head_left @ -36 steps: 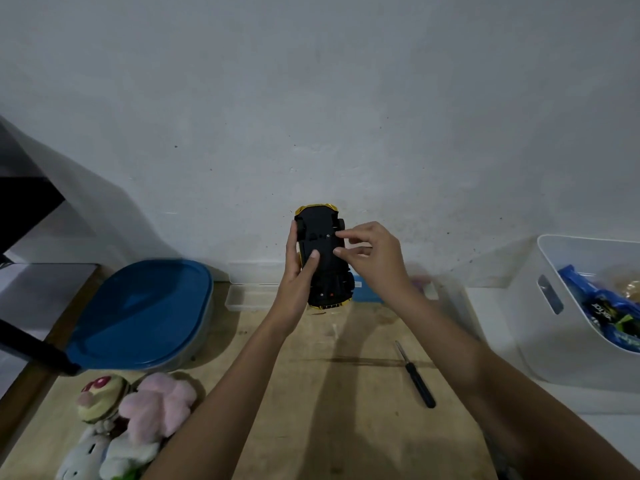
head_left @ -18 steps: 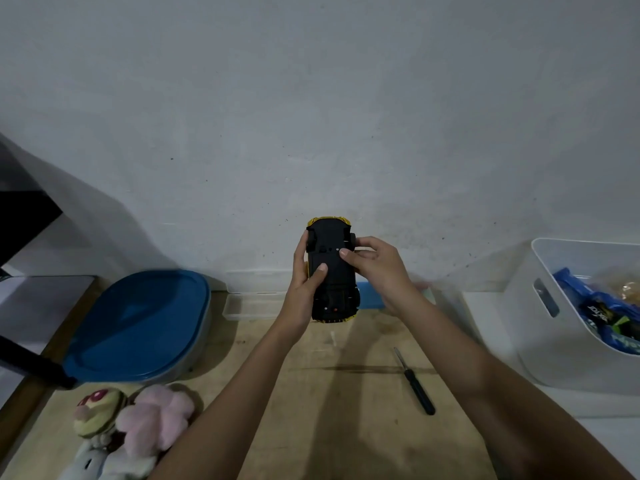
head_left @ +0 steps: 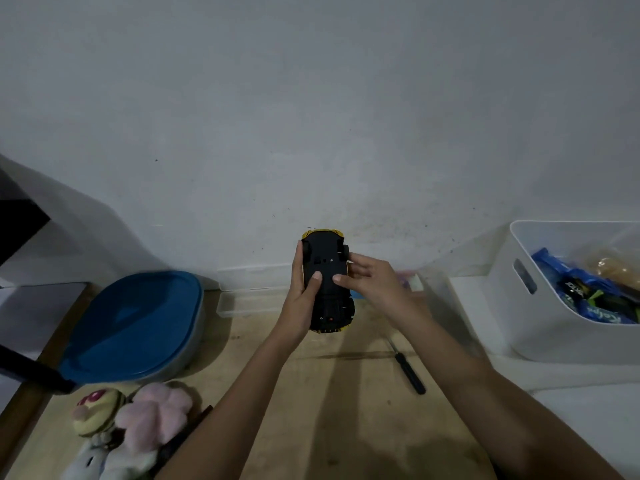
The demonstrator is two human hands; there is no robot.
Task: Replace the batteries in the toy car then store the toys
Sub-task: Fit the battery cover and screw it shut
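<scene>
Two hands holding yellow toy car (head_left: 327,289) up above wooden table (head_left: 311,393), black belly facing camera. Left hand (head_left: 301,299) wrapping around car's left side, thumb pressing on belly. Right hand (head_left: 372,282) touching right side, fingers curling on it. Screwdriver (head_left: 407,368) lying on table below right arm. White bin (head_left: 540,306) sitting at right, plush toys (head_left: 138,424) at bottom left.

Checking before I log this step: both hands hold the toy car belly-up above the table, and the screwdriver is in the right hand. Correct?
Not quite. The screwdriver lies on the wooden table, nearer the person than the car, in no hand. The head view shows this. The rest stands: the left hand and right hand hold the toy car belly-up above the table.
</scene>
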